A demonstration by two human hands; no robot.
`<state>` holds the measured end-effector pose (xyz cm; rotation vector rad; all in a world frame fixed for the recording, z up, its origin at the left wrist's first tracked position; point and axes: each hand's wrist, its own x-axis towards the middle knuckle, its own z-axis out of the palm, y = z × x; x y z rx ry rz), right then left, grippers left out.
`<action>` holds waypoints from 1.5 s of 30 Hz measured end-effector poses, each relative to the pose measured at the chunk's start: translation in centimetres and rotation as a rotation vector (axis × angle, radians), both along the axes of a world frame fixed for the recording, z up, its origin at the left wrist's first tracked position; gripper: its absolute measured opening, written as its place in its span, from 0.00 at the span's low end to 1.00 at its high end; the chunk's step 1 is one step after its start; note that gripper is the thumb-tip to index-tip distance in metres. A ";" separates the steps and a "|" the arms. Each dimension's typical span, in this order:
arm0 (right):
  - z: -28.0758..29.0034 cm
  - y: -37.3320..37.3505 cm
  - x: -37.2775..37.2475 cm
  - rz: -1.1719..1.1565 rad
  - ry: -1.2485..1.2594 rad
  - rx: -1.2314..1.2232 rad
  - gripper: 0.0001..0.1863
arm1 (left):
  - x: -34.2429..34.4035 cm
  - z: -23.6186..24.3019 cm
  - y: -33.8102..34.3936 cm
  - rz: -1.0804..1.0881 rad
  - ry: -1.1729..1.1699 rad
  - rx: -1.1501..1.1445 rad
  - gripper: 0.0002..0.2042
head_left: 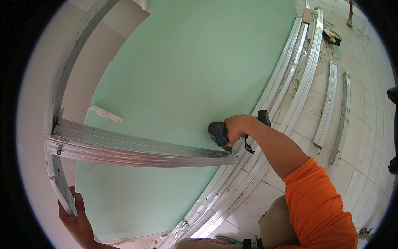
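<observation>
My right hand (239,125) is wrapped round the grip of a dark cordless drill (218,133). The drill's nose points down at the right end of a ribbed metal stud (141,151), where it meets a long metal track (265,101). Whether the tip touches the metal is hidden. At the lower left my left hand (78,222) grips a metal channel (62,189), thumb on one side and fingers on the other. That channel joins the stud's left end, where a dark screw head (59,152) shows.
Behind the stud stands a green plasterboard sheet (186,74) with a broken left edge. Long metal profiles run along its base. Two short metal pieces (326,106) (342,118) lie on the tiled floor (365,124) at the right, and a small dark box (331,37) lies farther off.
</observation>
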<state>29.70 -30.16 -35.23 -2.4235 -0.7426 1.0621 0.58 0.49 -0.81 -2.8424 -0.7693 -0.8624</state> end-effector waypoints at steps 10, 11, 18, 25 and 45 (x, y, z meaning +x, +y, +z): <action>-0.7 0.1 0.2 -0.005 -0.005 0.049 0.25 | 0.0 -0.1 0.5 -0.049 -0.031 -0.025 0.24; -0.7 0.0 0.2 -0.011 -0.019 0.044 0.24 | 0.0 -0.1 0.5 -0.045 -0.034 -0.022 0.25; 0.0 -0.3 0.1 0.008 0.002 0.058 0.23 | 0.0 -0.1 0.7 -0.009 -0.018 0.001 0.24; 0.2 -0.5 0.0 -0.005 0.009 0.050 0.24 | 0.0 -0.2 1.4 -0.047 -0.021 -0.015 0.22; -0.7 -0.2 0.3 -0.006 0.013 0.050 0.28 | 0.1 0.0 0.0 -0.033 -0.015 -0.022 0.23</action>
